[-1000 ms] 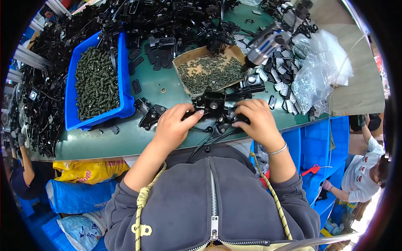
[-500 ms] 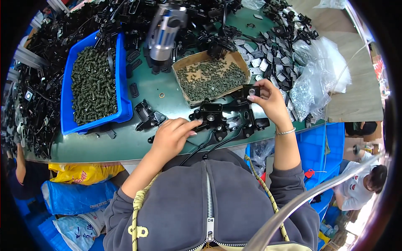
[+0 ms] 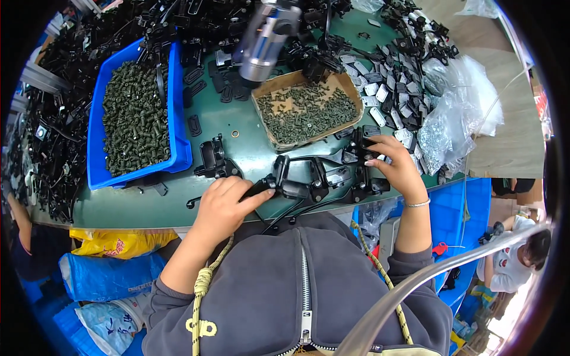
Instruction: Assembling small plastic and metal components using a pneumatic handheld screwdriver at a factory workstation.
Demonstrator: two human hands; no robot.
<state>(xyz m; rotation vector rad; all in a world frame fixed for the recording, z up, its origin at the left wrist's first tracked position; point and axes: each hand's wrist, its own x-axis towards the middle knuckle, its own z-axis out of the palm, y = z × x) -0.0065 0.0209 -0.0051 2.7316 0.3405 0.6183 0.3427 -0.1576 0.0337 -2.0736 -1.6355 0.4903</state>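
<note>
Several black lever assemblies (image 3: 319, 181) at the near edge of a green surface (image 3: 218, 121)

The left hand (image 3: 228, 204) is curled, palm down, around the left end of a black housing (image 3: 292, 188), its forefinger stretched along the part toward the right. To the right, the right hand (image 3: 395, 163) has its thumb and forefinger parted at the edge of a black bracket (image 3: 358, 151) — whether they truly pinch it, I cannot tell at this angle. The housing and the bracket both lie in front of the person, with dark levers and cables between and below them.

Left of the left hand, another black assembly (image 3: 212, 159) rests on the surface, near a small ring (image 3: 235, 134). Behind the parts stands a shallow cardboard tray (image 3: 295, 142) of small dark screws (image 3: 309, 118); a silver power driver (image 3: 264, 56), blurred, hangs above its far left corner. Further left, a blue bin (image 3: 176, 89) holds green-grey fittings (image 3: 133, 118). Flat plates (image 3: 382, 93) lie scattered right of the tray — beyond them, clear plastic bags (image 3: 451, 124). A co-worker (image 3: 513, 261) shows at the right rim.
</note>
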